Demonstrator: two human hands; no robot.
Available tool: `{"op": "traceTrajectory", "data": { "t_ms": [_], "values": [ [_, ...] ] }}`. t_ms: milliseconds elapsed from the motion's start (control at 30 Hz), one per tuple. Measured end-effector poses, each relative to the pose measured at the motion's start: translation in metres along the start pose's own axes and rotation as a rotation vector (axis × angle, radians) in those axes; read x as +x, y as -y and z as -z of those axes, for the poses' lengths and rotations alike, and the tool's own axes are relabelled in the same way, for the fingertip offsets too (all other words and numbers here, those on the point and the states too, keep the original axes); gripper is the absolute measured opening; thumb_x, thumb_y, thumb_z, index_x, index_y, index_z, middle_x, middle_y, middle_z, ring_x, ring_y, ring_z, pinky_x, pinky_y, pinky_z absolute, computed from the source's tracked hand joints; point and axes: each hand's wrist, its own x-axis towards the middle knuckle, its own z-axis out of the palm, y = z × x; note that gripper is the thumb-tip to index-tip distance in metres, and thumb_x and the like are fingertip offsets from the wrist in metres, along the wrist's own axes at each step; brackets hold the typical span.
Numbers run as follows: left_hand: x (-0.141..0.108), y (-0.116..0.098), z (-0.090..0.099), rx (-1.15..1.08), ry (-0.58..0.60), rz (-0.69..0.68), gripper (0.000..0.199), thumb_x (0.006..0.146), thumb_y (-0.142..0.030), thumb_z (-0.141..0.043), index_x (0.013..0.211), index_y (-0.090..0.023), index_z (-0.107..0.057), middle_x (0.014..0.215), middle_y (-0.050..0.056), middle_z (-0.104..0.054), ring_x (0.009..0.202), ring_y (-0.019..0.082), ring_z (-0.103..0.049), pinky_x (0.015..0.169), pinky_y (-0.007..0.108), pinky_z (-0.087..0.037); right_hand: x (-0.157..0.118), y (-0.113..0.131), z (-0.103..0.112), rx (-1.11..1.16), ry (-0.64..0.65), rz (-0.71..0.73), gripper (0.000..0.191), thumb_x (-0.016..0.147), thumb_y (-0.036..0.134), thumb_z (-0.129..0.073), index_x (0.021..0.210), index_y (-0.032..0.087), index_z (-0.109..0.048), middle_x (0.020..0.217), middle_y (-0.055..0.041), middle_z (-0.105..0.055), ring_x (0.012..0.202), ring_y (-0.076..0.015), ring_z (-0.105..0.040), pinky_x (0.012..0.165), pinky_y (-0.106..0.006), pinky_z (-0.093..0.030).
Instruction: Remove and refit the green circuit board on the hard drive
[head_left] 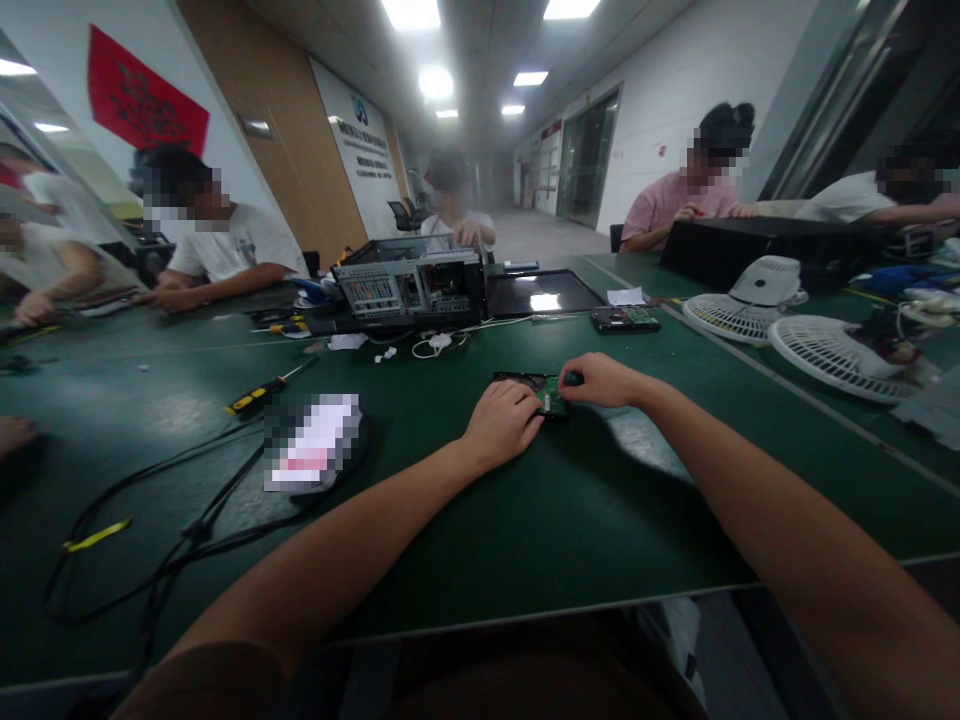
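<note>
A hard drive (553,398) lies on the green table in front of me with its green circuit board facing up. My left hand (504,415) rests over its left part, fingers bent across it and holding it. At the drive's right end, my right hand (600,380) is closed in a pinch. Something small and dark shows by those fingertips, too unclear to name. Part of the drive is hidden under my left fingers.
An open computer case (412,285) stands ahead, beside a dark flat panel (544,292). Another hard drive (626,318) lies to the right, near white fan grilles (840,355). At left are a screwdriver (259,394), black cables (199,530) and a blurred packet (315,445). Several people sit around.
</note>
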Motion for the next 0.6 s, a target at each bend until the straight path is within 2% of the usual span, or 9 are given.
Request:
{"op": "traceTrajectory", "data": {
  "t_ms": [333,600],
  "values": [
    [0.0000,0.0001,0.0007,0.001,0.000,-0.004,0.018,0.100,-0.030,-0.060,0.110,-0.020,-0.071,0.116,0.010,-0.070,0.113,0.028,-0.061,0.101,0.048,-0.048,-0.0012,0.0022,0.0012,0.021,0.018,0.015,0.020,0.083,0.034,-0.068,0.093,0.022,-0.081,0.087,-0.0031,-0.078,0.077,-0.0197,-0.066,0.073,-0.028,-0.043],
    [0.0002,-0.0008,0.0007,0.012,0.018,0.012,0.018,0.100,-0.030,-0.060,0.110,-0.020,-0.071,0.117,0.010,-0.070,0.114,0.028,-0.061,0.102,0.047,-0.047,-0.0005,-0.0012,0.0044,0.037,-0.095,0.001,0.020,0.083,0.034,-0.069,0.092,0.020,-0.079,0.086,-0.0031,-0.076,0.078,-0.0189,-0.064,0.073,-0.028,-0.042]
  ]
}}
